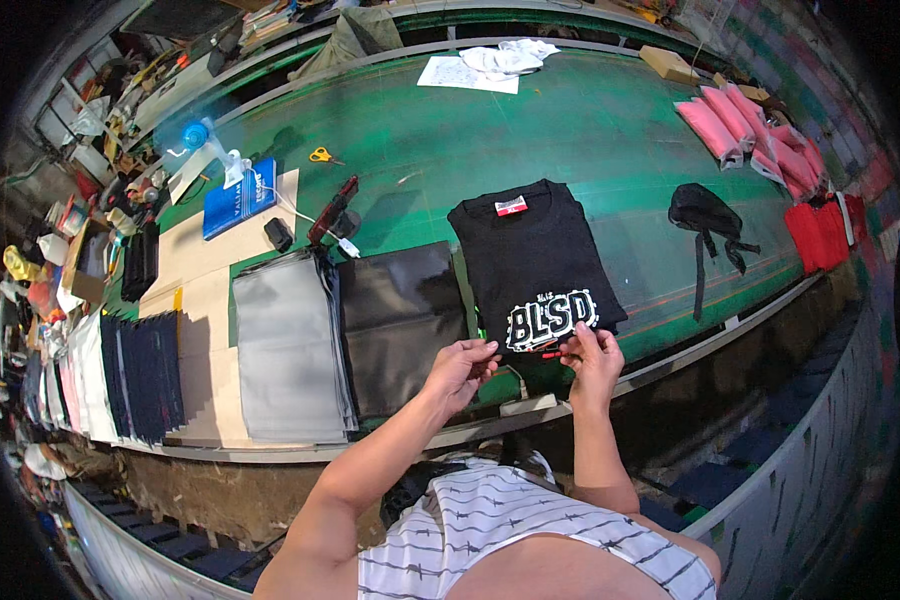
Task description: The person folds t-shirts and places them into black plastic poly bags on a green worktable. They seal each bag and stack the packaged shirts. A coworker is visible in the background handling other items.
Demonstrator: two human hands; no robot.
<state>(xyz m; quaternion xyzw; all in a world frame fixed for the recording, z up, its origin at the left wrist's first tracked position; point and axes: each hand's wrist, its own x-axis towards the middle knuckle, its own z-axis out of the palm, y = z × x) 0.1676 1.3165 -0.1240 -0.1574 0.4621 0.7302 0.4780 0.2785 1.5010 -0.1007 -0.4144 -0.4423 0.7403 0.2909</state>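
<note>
A folded black T-shirt (532,247) with a white printed design and a red-and-white neck label lies on the green table (615,127). My left hand (465,371) pinches its lower left corner between thumb and fingers. At its lower right edge, my right hand (594,360) grips the fabric beside the print. Left of the shirt lies a flat dark sheet or bag (401,322), and beyond it a stack of grey translucent plastic bags (292,352). Past their upper edges a phone-like device (334,208) stands tilted, with a white cable near it.
Yellow-handled scissors (321,155) and a blue record book (240,199) lie farther back. Folded dark garments (142,375) are at the left. On the right are a black cloth item (705,214), bagged pink garments (720,124) and red cloth (817,236). A white power strip (529,405) sits by the front edge.
</note>
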